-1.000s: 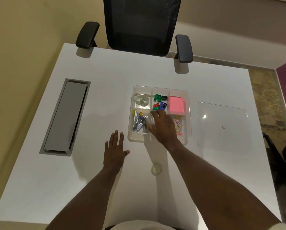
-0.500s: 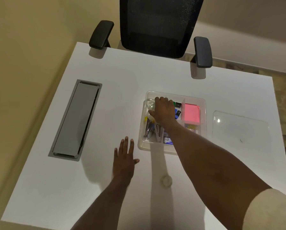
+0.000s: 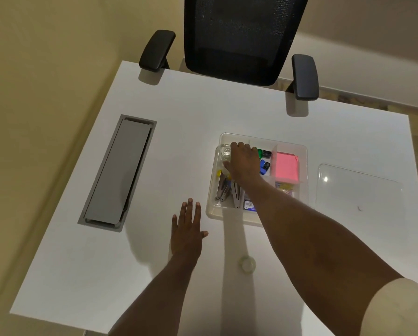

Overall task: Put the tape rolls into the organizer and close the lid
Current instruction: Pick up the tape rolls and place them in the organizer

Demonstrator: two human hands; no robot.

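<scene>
Tape roll (image 3: 247,264), small, clear and ring-shaped, lies flat on the white desk (image 3: 154,275) with its hole facing up, so it has no long axis to speak of. It sits near the person, between the two forearms, well behind the right hand (image 3: 243,163) and just to the right of the left wrist.

The right hand reaches into the clear plastic organizer (image 3: 302,151), palm down, over its far-left compartment. Another clear tape roll (image 3: 225,152) shows just left of the fingers, inside that compartment; whether the hand grips it, or anything, cannot be told, since the palm hides what lies under it. To the right of the hand are coloured clips (image 3: 263,158) and a pink pad of sticky notes (image 3: 286,167); below the hand, metal tools (image 3: 223,190) lie in a long compartment.

The left hand (image 3: 187,229) rests flat and empty on the desk, fingers spread, just beside the organizer's near-left corner.

The transparent lid (image 3: 358,187) lies flat on the desk to the right of the organizer, apart from it.
</scene>
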